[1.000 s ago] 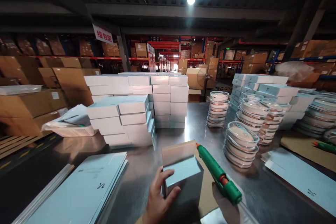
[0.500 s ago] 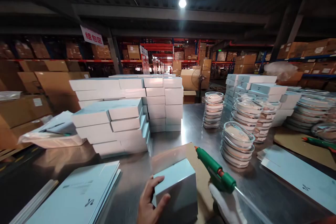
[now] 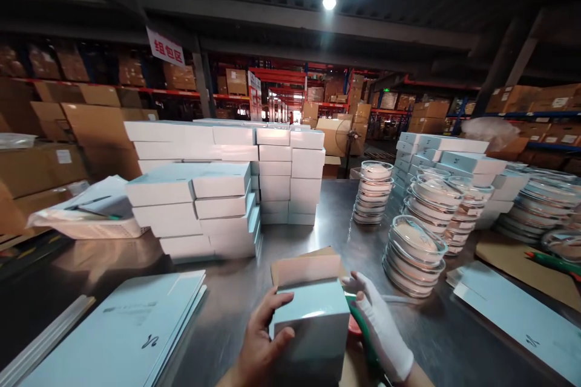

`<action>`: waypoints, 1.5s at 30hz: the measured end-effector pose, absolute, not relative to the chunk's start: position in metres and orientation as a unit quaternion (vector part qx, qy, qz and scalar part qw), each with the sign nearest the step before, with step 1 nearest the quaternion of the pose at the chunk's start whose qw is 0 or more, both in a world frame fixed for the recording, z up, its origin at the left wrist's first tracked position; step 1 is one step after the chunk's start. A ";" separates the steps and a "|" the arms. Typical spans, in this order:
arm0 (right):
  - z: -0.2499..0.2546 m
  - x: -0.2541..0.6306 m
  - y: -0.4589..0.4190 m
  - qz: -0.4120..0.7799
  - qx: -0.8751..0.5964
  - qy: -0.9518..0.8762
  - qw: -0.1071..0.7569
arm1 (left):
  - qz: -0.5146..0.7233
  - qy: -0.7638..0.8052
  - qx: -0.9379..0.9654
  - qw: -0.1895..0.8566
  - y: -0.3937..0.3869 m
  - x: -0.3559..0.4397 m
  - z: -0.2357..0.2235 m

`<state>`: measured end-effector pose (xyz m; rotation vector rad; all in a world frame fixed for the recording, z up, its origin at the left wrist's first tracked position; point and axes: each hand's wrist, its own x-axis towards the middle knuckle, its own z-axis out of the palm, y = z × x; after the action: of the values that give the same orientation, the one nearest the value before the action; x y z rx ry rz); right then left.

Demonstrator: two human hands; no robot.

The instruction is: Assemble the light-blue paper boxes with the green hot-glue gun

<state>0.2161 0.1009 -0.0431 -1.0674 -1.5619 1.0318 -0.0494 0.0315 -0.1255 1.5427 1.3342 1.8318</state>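
Observation:
A pale blue box (image 3: 311, 323) stands on a brown cardboard sheet (image 3: 351, 369) at the near edge of the steel table (image 3: 236, 278). Its brown inner flap (image 3: 306, 267) sticks up at the back. My bare left hand (image 3: 261, 341) is wrapped round the box's left side, thumb on the front face. My right hand (image 3: 381, 329), in a white glove, lies along the box's right side with fingers stretched toward the top corner. A green glue gun (image 3: 353, 314) lies under that hand, mostly hidden.
Stacks of white boxes (image 3: 204, 193) fill the left and middle of the table. Stacks of clear lidded dishes (image 3: 413, 254) stand at the right. Flat blue box blanks lie at near left (image 3: 122, 332) and near right (image 3: 517, 320). A second green glue gun (image 3: 551, 261) rests at far right.
My right hand has lowered the glue gun from beside the box and moved in against the box's right side. My left hand stayed on the box. The view tilted slightly.

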 end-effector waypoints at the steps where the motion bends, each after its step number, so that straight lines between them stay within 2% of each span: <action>1: -0.037 0.204 0.094 0.466 -0.392 -0.647 0.458 | 0.642 0.477 0.566 0.199 0.033 -0.051 -0.124; 4: -0.029 0.174 0.080 0.527 -0.310 -0.655 0.444 | 0.624 0.454 0.601 0.208 0.036 -0.055 -0.113; 7: -0.035 0.167 0.081 0.461 -0.326 -0.668 0.486 | 0.648 0.396 0.619 0.200 0.035 -0.055 -0.100; 10: -0.039 0.176 0.091 0.418 -0.321 -0.703 0.478 | 0.687 0.347 0.612 0.180 0.034 -0.049 -0.092; 15: -0.046 0.190 0.104 0.307 -0.158 -0.803 0.486 | 0.745 0.247 0.587 0.201 0.037 -0.044 -0.087; 18: -0.052 0.194 0.103 0.269 -0.116 -0.824 0.485 | 0.703 0.254 0.645 0.161 0.039 -0.053 -0.084; 23: -0.055 0.200 0.095 0.273 -0.111 -0.833 0.468 | 0.663 0.273 0.683 0.137 0.036 -0.069 -0.066; 27: -0.065 0.201 0.093 0.298 -0.140 -0.830 0.450 | 0.534 0.313 0.767 0.169 0.030 -0.069 -0.030; 30: -0.078 0.196 0.088 0.343 -0.180 -0.805 0.449 | 0.438 0.299 0.831 0.166 0.026 -0.065 -0.011; 34: -0.089 0.182 0.075 0.432 -0.213 -0.749 0.455 | 0.409 0.305 0.850 0.131 0.021 -0.064 -0.012; 37: -0.086 0.181 0.070 0.451 -0.218 -0.746 0.438 | 0.396 0.309 0.856 0.123 0.019 -0.066 -0.018; 42: -0.070 0.203 0.073 0.353 -0.202 -0.834 0.374 | 0.359 0.298 0.879 0.100 0.016 -0.067 -0.020; 45: -0.063 0.209 0.075 0.322 -0.163 -0.851 0.382 | 0.345 0.301 0.886 0.066 0.017 -0.066 -0.018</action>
<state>0.2093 0.0747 -0.0632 -0.4150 -2.1709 0.8221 -0.0665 0.0166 -0.0184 2.6736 0.9086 1.0415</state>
